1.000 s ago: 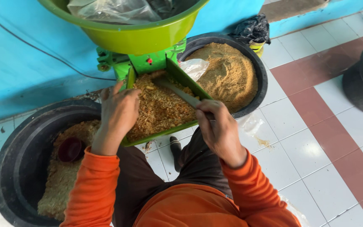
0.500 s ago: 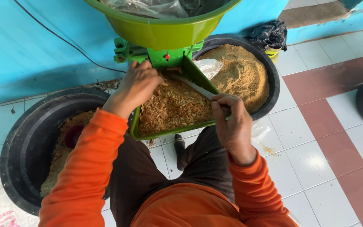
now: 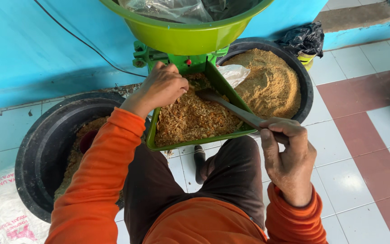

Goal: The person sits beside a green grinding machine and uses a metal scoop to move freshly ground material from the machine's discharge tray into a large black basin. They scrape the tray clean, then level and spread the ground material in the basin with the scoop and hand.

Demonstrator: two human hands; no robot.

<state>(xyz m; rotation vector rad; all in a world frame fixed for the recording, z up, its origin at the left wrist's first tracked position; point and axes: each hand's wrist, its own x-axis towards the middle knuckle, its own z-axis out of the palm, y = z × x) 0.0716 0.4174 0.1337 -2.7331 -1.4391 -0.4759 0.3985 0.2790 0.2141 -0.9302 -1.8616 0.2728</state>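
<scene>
Closest to me are the person's two orange sleeves and dark trousers, with one dark shoe planted on the white floor tiles between the knees. The right hand is curled tight around the handle of a single flat scraper, whose blade end lies in the feed near the top of the tray. The left hand is bunched into a loose fist, knuckles up, pressed onto the brown flaky material at the upper left of the tray; whether it has pinched any of it up I cannot tell.

That one green tray slopes down from the machine toward the person's lap and is heaped with coarse brownish shreds. Two black round tubs flank it: the left tub, near the left elbow, holds pale grainy feed and one small dark red scoop; the right tub, farther back, is piled high with finer tan meal, with one clear plastic bag lying at its near rim.

One white printed sack lies at the bottom left. Above the tray sits one big green hopper bowl on a green machine. Behind it, a blue wall with one black cable, and one crumpled black bag.
</scene>
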